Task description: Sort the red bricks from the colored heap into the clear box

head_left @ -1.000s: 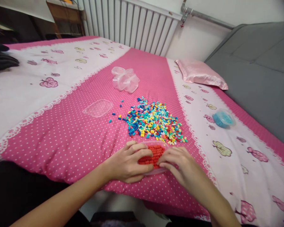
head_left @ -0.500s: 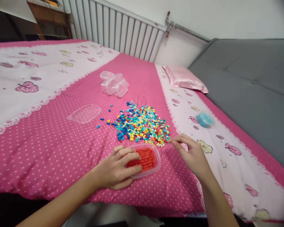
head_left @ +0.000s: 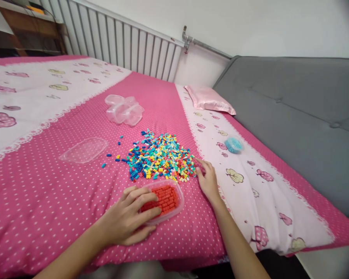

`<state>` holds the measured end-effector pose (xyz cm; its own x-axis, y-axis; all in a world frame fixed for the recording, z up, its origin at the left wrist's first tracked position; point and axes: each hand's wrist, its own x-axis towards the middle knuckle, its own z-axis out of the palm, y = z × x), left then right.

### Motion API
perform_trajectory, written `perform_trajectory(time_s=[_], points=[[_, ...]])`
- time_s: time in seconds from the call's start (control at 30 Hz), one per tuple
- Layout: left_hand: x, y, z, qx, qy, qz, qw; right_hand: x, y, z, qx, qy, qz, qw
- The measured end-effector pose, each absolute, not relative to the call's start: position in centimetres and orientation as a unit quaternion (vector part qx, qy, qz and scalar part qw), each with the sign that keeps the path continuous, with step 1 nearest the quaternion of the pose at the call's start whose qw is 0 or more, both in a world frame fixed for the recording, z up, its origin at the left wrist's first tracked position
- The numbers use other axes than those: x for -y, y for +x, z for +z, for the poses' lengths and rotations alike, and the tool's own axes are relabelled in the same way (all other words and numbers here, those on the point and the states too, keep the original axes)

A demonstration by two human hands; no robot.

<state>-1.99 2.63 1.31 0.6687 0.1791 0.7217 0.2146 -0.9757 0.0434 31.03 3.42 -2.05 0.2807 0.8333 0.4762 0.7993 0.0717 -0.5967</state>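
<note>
Fingers (head_left: 147,198) spread, the left hand (head_left: 125,217) likely steadies the tub (head_left: 180,201); the right hand (head_left: 208,183), hold unclear, is at the pile (head_left: 163,157).

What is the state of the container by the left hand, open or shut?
Open: the container has no lid on, and red bricks show inside.

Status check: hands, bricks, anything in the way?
Left hand on tub, red bricks inside. Right hand at pile, right edge. Lid lies left, blocking neither.

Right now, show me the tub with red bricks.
The near tub, its red bricks partly under the left hand. The tub at far right shows blue; the clear tubs farther back show no red.
</note>
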Motion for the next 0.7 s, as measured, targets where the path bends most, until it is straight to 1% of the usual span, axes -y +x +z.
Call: perform_trajectory(time_s=[0.17, 0.33, 0.7], points=[[-2.7, -2.0, 0.7, 0.116, -0.91, -0.398, 0.017, -4.5, 30.4, -2.4, 0.614, -0.683, 0.004, 0.396], [-2.6, -2.0, 1.4, 0.11, -0.915, -0.386, 0.029, -5.1, 30.4, -2.5, 0.622, -0.686, -0.002, 0.378], [-2.6, -2.0, 1.8, 0.112, -0.918, -0.378, 0.033, -5.9, 30.8, -2.4, 0.634, -0.674, 0.009, 0.379]])
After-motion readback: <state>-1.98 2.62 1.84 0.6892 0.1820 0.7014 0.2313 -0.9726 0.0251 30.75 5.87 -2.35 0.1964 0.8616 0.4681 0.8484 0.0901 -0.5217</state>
